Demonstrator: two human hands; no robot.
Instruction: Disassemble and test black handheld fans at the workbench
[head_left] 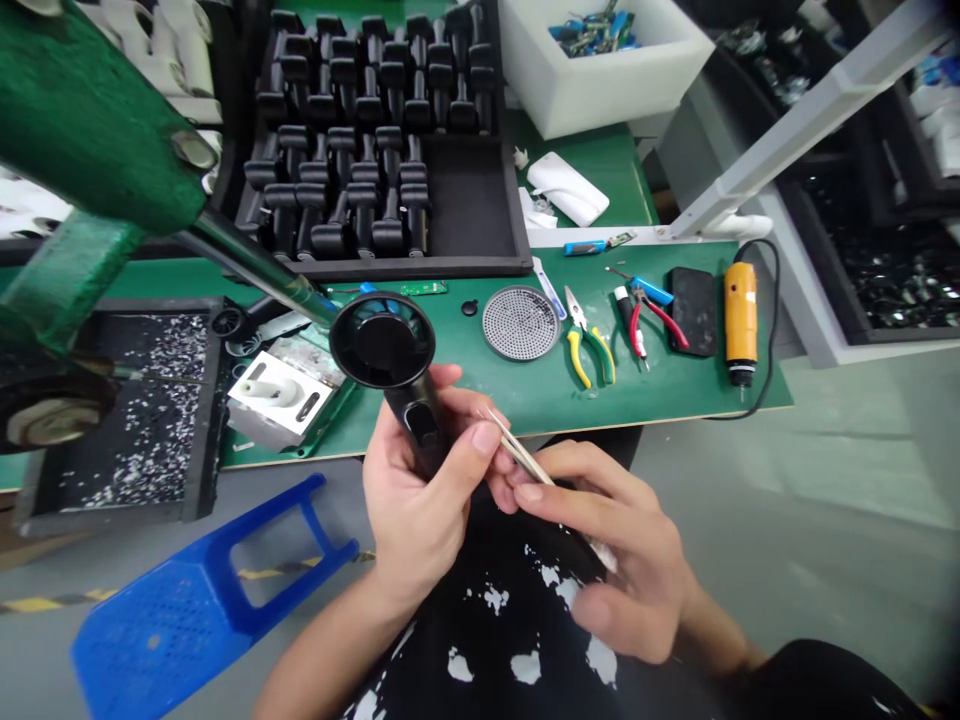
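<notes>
My left hand [420, 500] is wrapped round the handle of a black handheld housing [382, 343]. Its round, open head points up, and a button sits on the handle just below. Between the fingers of my right hand [622, 540] is a pair of tweezers [529, 462], tips directed up and left. The tips lie by my left thumb and fingertips, close to the handle's right side. Whether they pinch anything is too small to make out. Both hands are just in front of the green bench edge, over a black, white-spotted garment [525, 620].
Across the green bench lie a perforated disc [520, 323], pliers [586, 345], red-handled cutters [660, 320] and a yellow power tool [741, 315]. A black tray [480, 205] holds several housings. At left stand a green press [97, 110], a white-topped fixture [281, 400] and a blue stool [172, 620].
</notes>
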